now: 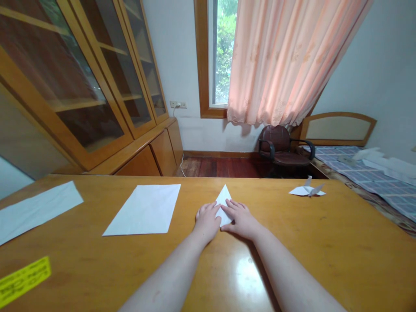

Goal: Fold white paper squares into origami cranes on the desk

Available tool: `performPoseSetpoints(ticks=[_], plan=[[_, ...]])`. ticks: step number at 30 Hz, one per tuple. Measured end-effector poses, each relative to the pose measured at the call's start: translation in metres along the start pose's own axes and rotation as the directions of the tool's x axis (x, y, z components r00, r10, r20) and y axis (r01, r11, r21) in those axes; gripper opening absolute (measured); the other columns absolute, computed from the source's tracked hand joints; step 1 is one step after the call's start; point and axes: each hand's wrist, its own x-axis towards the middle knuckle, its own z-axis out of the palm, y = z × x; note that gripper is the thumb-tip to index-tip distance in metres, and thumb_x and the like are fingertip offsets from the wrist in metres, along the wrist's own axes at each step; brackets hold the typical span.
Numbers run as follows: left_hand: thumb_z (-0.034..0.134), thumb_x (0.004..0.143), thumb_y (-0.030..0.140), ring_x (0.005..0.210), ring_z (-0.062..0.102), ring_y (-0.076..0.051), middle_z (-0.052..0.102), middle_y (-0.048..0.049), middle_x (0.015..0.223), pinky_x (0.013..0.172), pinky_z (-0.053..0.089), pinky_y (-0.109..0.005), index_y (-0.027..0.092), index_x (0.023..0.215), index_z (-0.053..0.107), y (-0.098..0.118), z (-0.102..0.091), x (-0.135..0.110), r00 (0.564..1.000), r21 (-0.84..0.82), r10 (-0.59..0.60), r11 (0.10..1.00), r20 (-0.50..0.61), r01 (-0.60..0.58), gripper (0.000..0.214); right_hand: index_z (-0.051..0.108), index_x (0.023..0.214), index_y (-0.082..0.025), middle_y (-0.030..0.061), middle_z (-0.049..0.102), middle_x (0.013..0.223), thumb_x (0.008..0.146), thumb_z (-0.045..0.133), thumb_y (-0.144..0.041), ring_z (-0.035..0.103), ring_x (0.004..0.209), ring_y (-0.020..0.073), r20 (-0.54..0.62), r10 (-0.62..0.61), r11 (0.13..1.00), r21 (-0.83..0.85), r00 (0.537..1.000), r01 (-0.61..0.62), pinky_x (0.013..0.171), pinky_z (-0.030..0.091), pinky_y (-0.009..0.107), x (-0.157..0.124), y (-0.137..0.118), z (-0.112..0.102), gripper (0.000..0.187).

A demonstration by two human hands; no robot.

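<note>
A small folded white paper (224, 200), kite-shaped with its point facing away from me, lies on the wooden table (292, 242). My left hand (207, 220) rests on the paper's left edge, fingers curled down and pressing it flat. On the right side my right hand (239, 218) lies with fingers stretched across the paper's lower part. Both hands touch each other over the paper and hide its near end.
A flat white sheet (144, 209) lies left of my hands, another sheet (34, 210) at the far left edge. A yellow label (23, 279) is at the near left. A folded paper crane (308, 189) sits at the back right. Beyond are a chair (284, 146), bed (373, 175) and glass cabinet (87, 86).
</note>
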Motion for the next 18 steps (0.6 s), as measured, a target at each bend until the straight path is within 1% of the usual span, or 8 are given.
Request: performPoseSetpoints(ticks=[3, 5, 7, 9, 10, 12, 15, 18], plan=[[0.043, 0.078, 0.021, 0.127, 0.035, -0.021, 0.043, 0.0043, 0.142, 0.108, 0.025, -0.04, 0.031, 0.128, 0.051, -0.0006, 0.0006, -0.0001, 1.0, -0.017, 0.002, 1.0, -0.011, -0.002, 0.052, 0.034, 0.14, -0.028, 0.0128, 0.026, 0.149, 0.07, 0.06, -0.064, 0.022, 0.138, 0.0288, -0.012, -0.006, 1.0, -0.006, 1.0, 0.006, 0.109, 0.014, 0.047, -0.0021, -0.0018, -0.0023, 0.083], [0.042, 0.079, 0.021, 0.127, 0.036, -0.021, 0.044, 0.0039, 0.141, 0.108, 0.026, -0.04, 0.03, 0.128, 0.052, -0.0004, 0.001, -0.0004, 1.0, -0.013, 0.006, 1.0, -0.023, -0.007, 0.05, 0.039, 0.138, -0.027, 0.0133, 0.03, 0.147, 0.072, 0.06, -0.059, 0.025, 0.136, 0.0291, -0.03, -0.027, 1.0, -0.014, 0.999, 0.027, 0.108, 0.017, 0.047, -0.0034, -0.0024, -0.0037, 0.077], [0.042, 0.082, 0.023, 0.126, 0.036, -0.021, 0.045, 0.0034, 0.14, 0.107, 0.026, -0.039, 0.03, 0.127, 0.052, 0.0002, 0.0012, -0.0008, 0.999, -0.006, 0.011, 1.0, -0.034, -0.011, 0.048, 0.046, 0.133, -0.026, 0.0124, 0.036, 0.145, 0.077, 0.058, -0.049, 0.029, 0.135, 0.0277, -0.055, -0.05, 0.999, -0.024, 0.997, 0.049, 0.107, 0.02, 0.046, -0.0038, -0.0017, -0.004, 0.062], [0.04, 0.085, 0.027, 0.126, 0.038, -0.021, 0.047, 0.0032, 0.139, 0.107, 0.027, -0.039, 0.03, 0.126, 0.053, 0.0008, 0.0013, -0.0011, 0.999, -0.011, 0.013, 1.0, -0.048, -0.014, 0.043, 0.052, 0.128, -0.025, 0.0108, 0.042, 0.141, 0.079, 0.054, -0.033, 0.033, 0.133, 0.0252, -0.081, -0.049, 0.998, -0.036, 0.996, 0.046, 0.106, 0.023, 0.043, -0.003, 0.0002, -0.0028, 0.05], [0.038, 0.088, 0.03, 0.125, 0.038, -0.021, 0.047, 0.003, 0.138, 0.106, 0.027, -0.039, 0.03, 0.125, 0.054, 0.0011, 0.0014, -0.0013, 0.998, -0.018, 0.013, 1.0, -0.057, -0.014, 0.041, 0.053, 0.127, -0.024, 0.0103, 0.044, 0.14, 0.079, 0.052, -0.026, 0.036, 0.132, 0.0239, -0.095, -0.036, 0.999, -0.039, 0.995, 0.032, 0.106, 0.025, 0.041, -0.0021, 0.0014, -0.0018, 0.048], [0.033, 0.091, 0.037, 0.124, 0.039, -0.021, 0.049, 0.0028, 0.137, 0.106, 0.028, -0.039, 0.03, 0.123, 0.056, 0.0016, 0.0015, -0.002, 0.997, -0.034, 0.009, 0.999, -0.078, -0.012, 0.04, 0.056, 0.124, -0.021, 0.0103, 0.048, 0.137, 0.075, 0.05, -0.017, 0.041, 0.128, 0.0224, -0.125, -0.003, 0.999, -0.035, 0.992, -0.002, 0.104, 0.029, 0.038, 0.0002, 0.0037, 0.0, 0.049], [0.028, 0.093, 0.042, 0.122, 0.04, -0.022, 0.051, 0.0022, 0.135, 0.104, 0.029, -0.039, 0.03, 0.121, 0.057, 0.0029, 0.0015, -0.0039, 0.995, -0.033, 0.011, 0.999, -0.099, -0.015, 0.043, 0.059, 0.12, -0.019, 0.0097, 0.053, 0.132, 0.072, 0.048, -0.012, 0.048, 0.121, 0.0213, -0.17, 0.022, 0.999, -0.027, 0.985, -0.027, 0.102, 0.033, 0.034, 0.0028, 0.0052, 0.0007, 0.05], [0.027, 0.093, 0.045, 0.118, 0.044, -0.023, 0.053, 0.0007, 0.132, 0.101, 0.031, -0.039, 0.029, 0.123, 0.056, 0.0054, 0.001, -0.0067, 0.993, -0.019, 0.032, 0.999, -0.11, -0.035, 0.045, 0.06, 0.116, -0.019, 0.0084, 0.059, 0.125, 0.069, 0.046, -0.007, 0.053, 0.114, 0.0204, -0.203, 0.039, 0.999, -0.018, 0.978, -0.043, 0.098, 0.036, 0.031, 0.0033, 0.0045, -0.0014, 0.051]])
